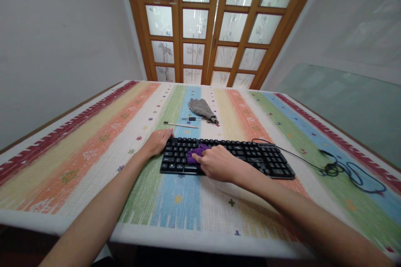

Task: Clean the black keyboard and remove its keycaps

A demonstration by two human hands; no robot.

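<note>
A black keyboard (241, 150) lies flat across the middle of the table. My left hand (158, 141) is closed at its upper left corner, the fingertips pressed against the edge. In my right hand (217, 162) is a bunched purple cloth (196, 156), pinched and pressed onto the keys left of centre. That hand and the cloth hide part of the keys. Beyond the keyboard lies a thin toothbrush (181, 125) with a dark head. Behind it sits a small black piece with thin pale ends (192, 119), its kind unclear, next to a crumpled grey cloth pouch (202, 109).
The keyboard's black cable (333, 169) runs right and lies in a loose coil. A striped, patterned tablecloth (178, 212) covers the table. Wood-framed glass doors (196, 24) stand beyond the far edge, and a pale green glass-like panel (344, 95) is at the right.
</note>
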